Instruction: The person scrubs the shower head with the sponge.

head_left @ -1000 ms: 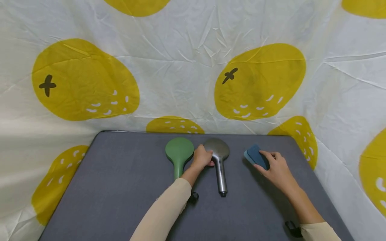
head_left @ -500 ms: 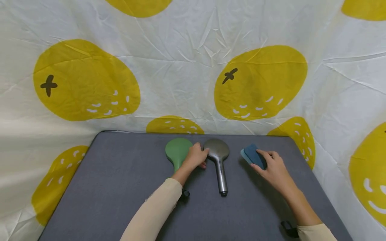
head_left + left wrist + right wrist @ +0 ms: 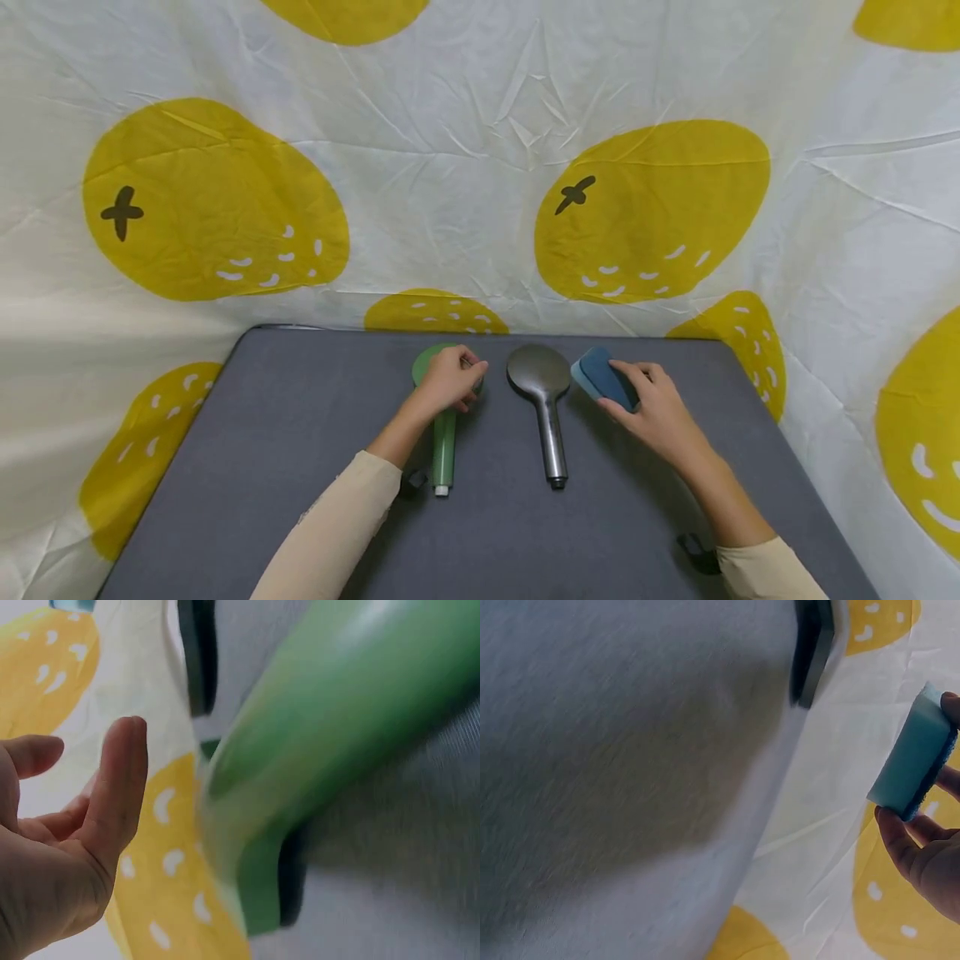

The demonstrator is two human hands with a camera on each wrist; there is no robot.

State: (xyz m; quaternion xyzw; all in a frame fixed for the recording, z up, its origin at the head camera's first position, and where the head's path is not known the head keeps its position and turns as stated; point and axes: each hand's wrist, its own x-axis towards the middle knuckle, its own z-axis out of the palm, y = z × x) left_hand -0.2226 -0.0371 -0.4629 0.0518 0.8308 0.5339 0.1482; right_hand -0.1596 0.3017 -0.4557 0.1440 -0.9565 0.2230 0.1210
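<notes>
the right hand (image 3: 648, 408) pinches a two-tone blue rectangular sponge (image 3: 609, 379), pale foam backed by a darker layer, between thumb and fingers. the sponge sits at the fingertips, left of the palm, raised above the dark grey flat surface (image 3: 300, 433) near its far edge, with a shadow below it. in the head view its long axis slants, one end toward the far left corner, the other back toward the near right corner, and the pale layer shows along its left side. just left of it, a dark grey metallic shower head (image 3: 543, 408) lies with its round end toward the far edge and its handle running to the near edge, tipped a little right. further left, a green plastic shower head (image 3: 444, 450) lies nearly parallel, round end also by the far edge, handle pointing at the near edge. the left hand (image 3: 448, 379) is over the green one's round end, holding nothing, fingers loosely bent with a moderate gap to the thumb; it seems to hover, though the overlap makes contact hard to tell.
</notes>
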